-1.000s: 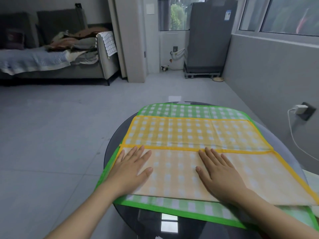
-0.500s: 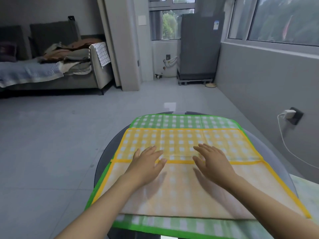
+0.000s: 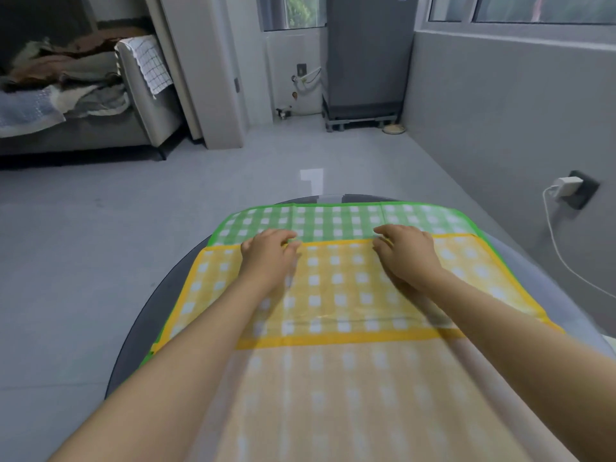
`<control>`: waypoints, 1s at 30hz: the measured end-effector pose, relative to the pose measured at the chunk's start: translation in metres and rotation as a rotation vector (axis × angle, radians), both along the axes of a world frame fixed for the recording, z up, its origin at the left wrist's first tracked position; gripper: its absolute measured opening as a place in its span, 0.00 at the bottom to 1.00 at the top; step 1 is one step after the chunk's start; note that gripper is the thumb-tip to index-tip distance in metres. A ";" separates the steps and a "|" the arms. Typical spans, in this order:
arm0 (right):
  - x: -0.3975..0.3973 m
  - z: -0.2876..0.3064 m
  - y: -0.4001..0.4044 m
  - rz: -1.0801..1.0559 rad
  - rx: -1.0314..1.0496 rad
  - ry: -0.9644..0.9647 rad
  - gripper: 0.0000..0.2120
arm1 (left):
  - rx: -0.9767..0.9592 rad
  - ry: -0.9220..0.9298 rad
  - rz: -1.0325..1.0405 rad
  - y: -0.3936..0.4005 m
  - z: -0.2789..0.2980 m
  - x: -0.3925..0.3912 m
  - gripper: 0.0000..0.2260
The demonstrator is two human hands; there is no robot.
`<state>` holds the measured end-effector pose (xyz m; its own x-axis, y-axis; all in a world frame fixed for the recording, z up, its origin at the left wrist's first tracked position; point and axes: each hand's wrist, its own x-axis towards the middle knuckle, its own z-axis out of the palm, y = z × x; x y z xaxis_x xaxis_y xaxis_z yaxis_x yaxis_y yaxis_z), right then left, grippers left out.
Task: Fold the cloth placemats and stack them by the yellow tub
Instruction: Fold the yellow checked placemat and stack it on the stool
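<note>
I am looking down at the yellow placemat [image 3: 336,281], which is lying on top of the green placemat [image 3: 333,220] on the round dark table [image 3: 186,281]. Its near part is already doubled over, showing the pale back side close to me, and the fold line is running from left to right. So the long axis of the yellow placemat is going across my view, and the next fold has to travel along the short direction, between the far side and me.

Both hands are reaching away from the body to the far yellow border. The left hand [image 3: 270,253] and the right hand [image 3: 405,255] are lying well apart from each other, at about the same distance from me, so neither one is nearer to the border. The fingers of both are curling down right at this border, where the yellow cloth is meeting the uncovered green strip. I think they are starting to pinch the yellow edge, but the fingertips are partly hidden, so I cannot tell if the grip is closed.

In my judgement, the coming move is depending on this: the border is lying straight under both hands, parallel to the line between them, so an equal pull toward me should keep the fold even.

The yellow tub is not appearing in this view.
</note>
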<state>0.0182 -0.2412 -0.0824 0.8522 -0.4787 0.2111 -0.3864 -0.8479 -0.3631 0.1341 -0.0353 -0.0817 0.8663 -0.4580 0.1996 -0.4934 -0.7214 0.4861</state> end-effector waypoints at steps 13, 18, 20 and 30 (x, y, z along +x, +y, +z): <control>0.003 0.011 -0.003 -0.019 0.036 -0.164 0.05 | -0.257 0.075 0.061 -0.001 0.013 0.007 0.09; -0.025 0.050 0.007 0.031 0.025 -0.284 0.03 | -0.276 0.007 -0.033 0.018 0.063 -0.021 0.05; -0.040 0.066 0.014 0.062 0.020 -0.330 0.03 | -0.231 -0.050 -0.054 0.029 0.084 -0.036 0.05; -0.142 0.108 0.060 0.160 -0.224 -0.508 0.02 | -0.108 -0.086 -0.116 0.094 0.135 -0.140 0.06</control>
<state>-0.1237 -0.1813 0.0261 0.6759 -0.2483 0.6939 -0.0708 -0.9590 -0.2743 -0.0057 0.0583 0.0529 0.7862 -0.5261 0.3241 -0.6136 -0.6028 0.5100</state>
